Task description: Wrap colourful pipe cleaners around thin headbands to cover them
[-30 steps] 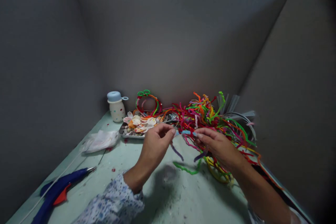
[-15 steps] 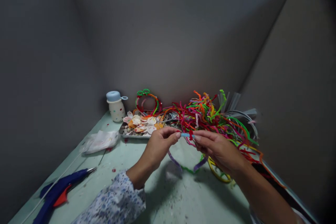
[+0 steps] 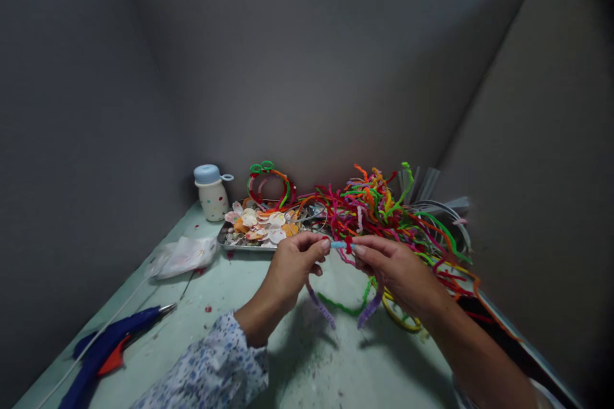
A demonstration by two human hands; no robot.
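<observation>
Between my hands I hold a headband (image 3: pixel 338 245) wrapped in fuzzy pipe cleaner, light blue at the top with a red bit near my right fingertips. Its two purple ends hang down below. My left hand (image 3: pixel 296 266) pinches the left side of the blue stretch with thumb and fingers. My right hand (image 3: pixel 396 268) is closed on the other side, beside the red bit. A green pipe cleaner (image 3: pixel 343 307) curves between the purple ends; I cannot tell whether it is attached. My fingers hide parts of the band.
A tray (image 3: pixel 244 248) of flower-shaped pieces stands at the back, near a bottle (image 3: pixel 212 198) and a pipe-cleaner headband (image 3: pixel 289 190). A tangle of pipe cleaners (image 3: pixel 369 204) fills the back right. A blue glue gun (image 3: pixel 115 339) and plastic bag (image 3: pixel 187 257) lie left. Grey partitions (image 3: pixel 326 77) enclose the table.
The headband has tilted so its purple ends hang lower and nearer to me. More of the green pipe cleaner shows. Both hands keep their hold in nearly the same place.
</observation>
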